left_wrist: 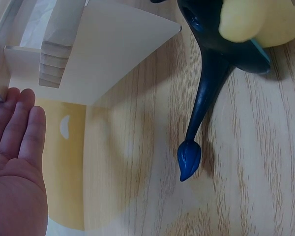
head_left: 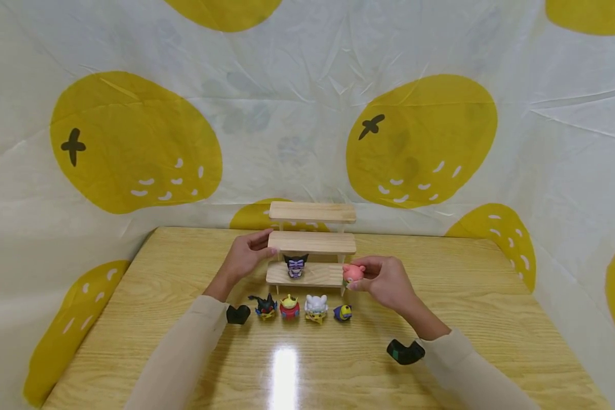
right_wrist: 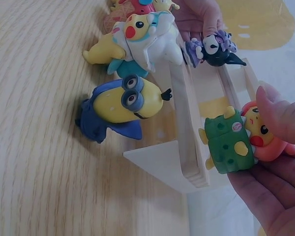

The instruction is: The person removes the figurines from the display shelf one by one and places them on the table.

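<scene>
A three-tier wooden display stand (head_left: 312,244) stands at the table's back. My left hand (head_left: 247,255) grips the left end of its middle tier, thumb in front and fingers behind. With thumb and fingers my right hand (head_left: 388,281) holds a figurine in a pink hood and green body (right_wrist: 231,142) at the right end of the lowest tier. A black-and-purple figurine (head_left: 295,266) with pointed ears sits left of centre on that tier. In front of the stand are a black-hooded figurine (head_left: 266,307), a red one (head_left: 289,307), a white-hooded one (head_left: 315,308) and a minion figurine (right_wrist: 125,101).
The wood-grain table (head_left: 184,353) is backed by a white cloth (head_left: 287,125) with large yellow fruit prints. The stand's pale side panel (left_wrist: 108,44) reaches down to the tabletop. Dark wrist mounts (head_left: 406,352) are on both sleeves.
</scene>
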### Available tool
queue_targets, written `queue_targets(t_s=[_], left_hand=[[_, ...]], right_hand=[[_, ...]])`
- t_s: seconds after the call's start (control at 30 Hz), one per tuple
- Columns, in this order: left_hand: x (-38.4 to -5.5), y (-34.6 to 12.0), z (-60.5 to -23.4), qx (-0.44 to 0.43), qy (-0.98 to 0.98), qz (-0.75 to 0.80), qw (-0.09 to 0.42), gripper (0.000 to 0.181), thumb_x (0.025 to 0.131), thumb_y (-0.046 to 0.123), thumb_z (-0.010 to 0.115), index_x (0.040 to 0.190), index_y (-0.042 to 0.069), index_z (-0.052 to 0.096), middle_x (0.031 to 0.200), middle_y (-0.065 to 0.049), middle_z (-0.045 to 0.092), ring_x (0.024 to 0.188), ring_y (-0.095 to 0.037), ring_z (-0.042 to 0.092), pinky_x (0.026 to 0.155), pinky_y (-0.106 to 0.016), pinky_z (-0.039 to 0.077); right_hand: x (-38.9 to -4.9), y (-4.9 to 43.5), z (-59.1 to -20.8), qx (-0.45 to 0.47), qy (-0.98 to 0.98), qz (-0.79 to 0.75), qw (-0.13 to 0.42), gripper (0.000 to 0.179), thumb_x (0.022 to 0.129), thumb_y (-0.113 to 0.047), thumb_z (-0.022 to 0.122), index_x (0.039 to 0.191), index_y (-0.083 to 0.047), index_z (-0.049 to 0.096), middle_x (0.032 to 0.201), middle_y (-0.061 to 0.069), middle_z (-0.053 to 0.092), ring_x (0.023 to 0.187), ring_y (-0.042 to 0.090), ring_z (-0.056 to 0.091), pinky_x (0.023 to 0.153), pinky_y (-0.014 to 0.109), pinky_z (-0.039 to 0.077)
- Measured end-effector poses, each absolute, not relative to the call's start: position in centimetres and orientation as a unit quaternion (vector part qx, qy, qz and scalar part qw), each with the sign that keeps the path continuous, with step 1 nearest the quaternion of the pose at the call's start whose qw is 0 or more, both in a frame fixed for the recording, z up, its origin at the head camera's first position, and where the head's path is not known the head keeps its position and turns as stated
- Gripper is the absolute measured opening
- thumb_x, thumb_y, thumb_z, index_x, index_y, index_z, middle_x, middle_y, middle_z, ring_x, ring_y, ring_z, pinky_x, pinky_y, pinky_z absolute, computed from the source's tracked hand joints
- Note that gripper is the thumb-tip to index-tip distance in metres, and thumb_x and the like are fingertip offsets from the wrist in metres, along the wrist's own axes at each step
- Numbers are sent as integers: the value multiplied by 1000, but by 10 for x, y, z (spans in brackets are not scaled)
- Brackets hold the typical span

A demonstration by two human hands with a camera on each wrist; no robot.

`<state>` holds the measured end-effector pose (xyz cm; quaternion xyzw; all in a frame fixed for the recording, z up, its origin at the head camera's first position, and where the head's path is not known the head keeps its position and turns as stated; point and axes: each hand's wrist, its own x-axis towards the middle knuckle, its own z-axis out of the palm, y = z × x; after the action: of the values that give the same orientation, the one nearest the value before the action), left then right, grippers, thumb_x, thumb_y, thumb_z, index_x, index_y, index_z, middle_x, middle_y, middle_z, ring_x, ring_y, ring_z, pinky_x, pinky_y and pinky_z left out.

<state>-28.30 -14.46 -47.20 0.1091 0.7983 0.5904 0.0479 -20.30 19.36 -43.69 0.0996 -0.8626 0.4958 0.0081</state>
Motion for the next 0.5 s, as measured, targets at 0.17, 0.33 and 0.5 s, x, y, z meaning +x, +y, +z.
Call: queue_targets(t_s=[0.17, 0.33, 0.5], left_hand=[[-283, -145, -472, 108, 803, 584, 45, 64, 100, 19, 73, 157, 7, 47, 158, -16, 52, 143, -33, 55, 112, -47, 53], [-283, -145, -473, 112, 803, 584, 42, 64, 100, 18, 72, 157, 6, 46, 158, -18, 51, 143, -35, 54, 112, -48, 52], [-283, -145, -473, 110, 802, 586, 42, 65, 100, 19, 73, 157, 6, 47, 157, -18, 52, 143, -34, 55, 112, -47, 53]], right_hand=[[-201, 196, -437, 99, -858, 505, 5, 38, 79, -4, 90, 113, 4, 78, 110, 22, 78, 95, 27, 78, 74, 17, 60], [-198, 199, -437, 100, -858, 504, 3, 38, 79, -5, 90, 114, 4, 77, 110, 22, 78, 96, 27, 78, 74, 18, 60], [-196, 201, -437, 99, -861, 499, 2, 40, 80, -6, 90, 116, 4, 77, 111, 22, 78, 97, 27, 78, 75, 18, 61]])
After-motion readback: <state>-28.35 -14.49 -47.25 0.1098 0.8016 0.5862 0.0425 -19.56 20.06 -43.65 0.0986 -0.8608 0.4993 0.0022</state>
